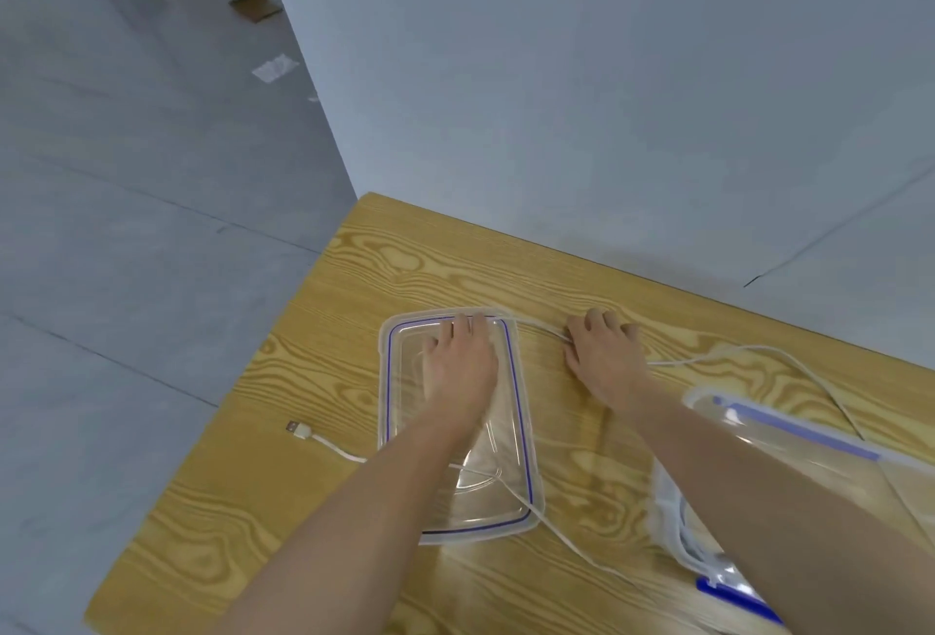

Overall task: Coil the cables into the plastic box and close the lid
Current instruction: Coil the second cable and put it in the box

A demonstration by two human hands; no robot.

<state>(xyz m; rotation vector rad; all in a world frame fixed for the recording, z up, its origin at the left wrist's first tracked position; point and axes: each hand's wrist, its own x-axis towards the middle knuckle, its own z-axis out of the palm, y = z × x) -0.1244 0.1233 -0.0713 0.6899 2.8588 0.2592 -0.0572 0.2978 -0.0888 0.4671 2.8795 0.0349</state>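
Note:
A clear plastic lid (527, 437) with a blue seal line lies flat in the middle of the wooden table. My left hand (460, 366) rests palm down on its far half with the fingers spread. To its right, my right hand (602, 356) lies on the table with its fingers curled over a white cable (789, 356). This cable runs under the lid's far corner and loops off to the right. A cable's USB plug (298, 429) lies left of the lid. The clear plastic box (759, 427) stands at the right, partly hidden by my right forearm, with coiled white cable (678, 528) inside.
The table (313, 508) ends at its left and far edges, with grey floor beyond and a white wall behind. A blue clasp (728, 599) shows on the box's near side. Another stretch of white cable (571, 538) crosses the lid's near corner.

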